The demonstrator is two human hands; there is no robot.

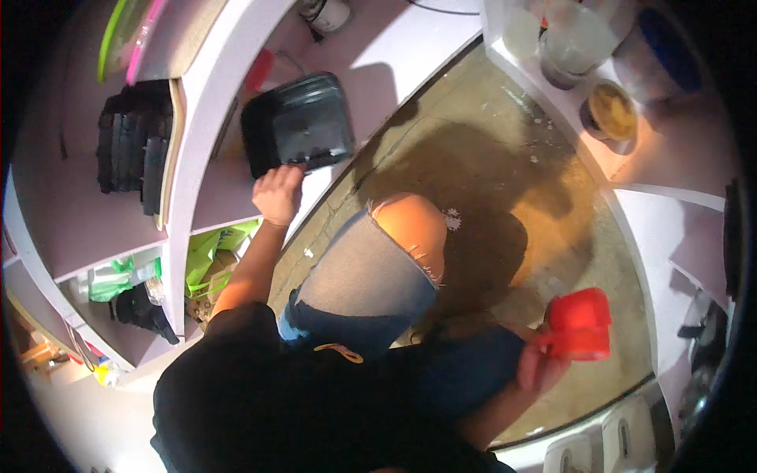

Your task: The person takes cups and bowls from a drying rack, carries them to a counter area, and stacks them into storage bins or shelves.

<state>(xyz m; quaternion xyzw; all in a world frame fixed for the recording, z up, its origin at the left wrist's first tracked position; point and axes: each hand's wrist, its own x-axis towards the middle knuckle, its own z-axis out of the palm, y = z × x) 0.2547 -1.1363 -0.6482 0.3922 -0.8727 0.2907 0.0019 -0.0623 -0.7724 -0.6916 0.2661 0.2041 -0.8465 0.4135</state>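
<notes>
My left hand (279, 194) grips the near rim of a black plastic tray (310, 127), tilted at the front of a white shelf compartment. The tray's hollow inside faces up, and nothing shows in it. Low on the right, my right hand (541, 360) holds a red plastic cup (582, 325) by what looks like its handle, above the concrete floor. Part of that hand's fingers is hidden behind the cup. Between the two hands is my bent knee in ripped jeans.
A stack of black trays (133, 148) stands in the left compartment. Below are a green bag (204, 260) and plastic bags (112, 281). Clear containers (573, 47) and a yellow-topped tub (612, 112) stand on the right shelf. White shelf edges border the concrete floor (473, 112).
</notes>
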